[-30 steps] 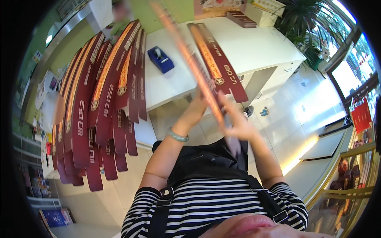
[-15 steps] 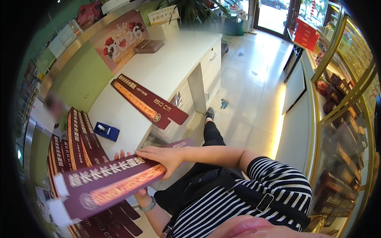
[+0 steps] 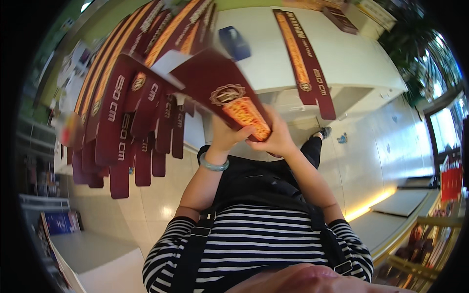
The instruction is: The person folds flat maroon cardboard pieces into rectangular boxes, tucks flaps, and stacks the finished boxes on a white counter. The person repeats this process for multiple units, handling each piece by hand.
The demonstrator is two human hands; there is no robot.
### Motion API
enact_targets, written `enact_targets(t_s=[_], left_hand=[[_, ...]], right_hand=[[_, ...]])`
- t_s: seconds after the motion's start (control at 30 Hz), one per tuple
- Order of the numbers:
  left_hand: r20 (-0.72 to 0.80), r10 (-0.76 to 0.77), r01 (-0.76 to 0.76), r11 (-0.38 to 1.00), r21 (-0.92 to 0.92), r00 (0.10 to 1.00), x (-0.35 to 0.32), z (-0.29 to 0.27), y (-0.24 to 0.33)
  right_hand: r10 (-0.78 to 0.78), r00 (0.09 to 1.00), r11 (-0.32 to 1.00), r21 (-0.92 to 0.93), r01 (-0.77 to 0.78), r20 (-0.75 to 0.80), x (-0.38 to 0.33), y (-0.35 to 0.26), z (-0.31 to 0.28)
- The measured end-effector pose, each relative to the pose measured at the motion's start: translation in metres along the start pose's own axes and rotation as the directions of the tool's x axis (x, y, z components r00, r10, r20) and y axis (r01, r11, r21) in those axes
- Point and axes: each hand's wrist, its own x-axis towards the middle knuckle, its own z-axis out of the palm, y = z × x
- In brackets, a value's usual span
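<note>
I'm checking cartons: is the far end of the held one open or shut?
Open: the carton has a pale flap sticking out at its far end, not tucked in.

A blue tape dispenser (image 3: 234, 43), slightly blurred, sits on the white counter (image 3: 354, 61) toward its left part. The counter has drawers (image 3: 386, 96) at its right end. Past its far right end, a dark green plant (image 3: 420, 61) spreads narrow leaves, with a pale sign (image 3: 375, 14) to the left of it. Shiny pale tiles cover the floor (image 3: 373, 158), where a blue footprint sticker (image 3: 343, 138) shows. On the right, a strip of warm yellow light (image 3: 371, 204) glows at floor level, near a red sheet (image 3: 450, 183). A gold-framed display case (image 3: 415, 268) fills the near right. At near left, a blue panel (image 3: 61, 222) stands by a pale surface (image 3: 102, 244).
</note>
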Motion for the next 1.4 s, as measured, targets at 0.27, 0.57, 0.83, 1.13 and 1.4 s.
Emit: enact_targets(t_s=[0.27,0.57,0.83,1.13,1.4], left_hand=[[-0.213,0.043,-0.105,0.950,-0.293,0.976,0.061,-0.005,0.053],[-0.346,0.051,-0.137,0.964,-0.227,0.937,0.114,-0.013,0.074],[0.025,-0.321,0.321,0.947,0.015,0.947,0.014,0.042,-0.012],[-0.222,-0.033,0.039,0.999,0.022,0.974,0.075,0.009,0.050],[-0.210,-0.108,0.055,0.969,-0.242,0.972,0.061,0.006,0.061]], right_hand=[[0.153,0.978,0.972,-0.201,-0.123,0.144,-0.042,0.060,-0.018],[0.140,0.989,0.986,-0.087,-0.143,-0.040,-0.074,0.091,-0.027],[0.396,0.918,0.869,0.334,-0.366,-0.022,-0.019,0.037,-0.039],[0.583,0.805,0.788,0.166,-0.593,0.106,-0.089,0.143,-0.003],[0.336,0.940,0.942,-0.021,-0.335,0.065,-0.075,0.117,0.006]])
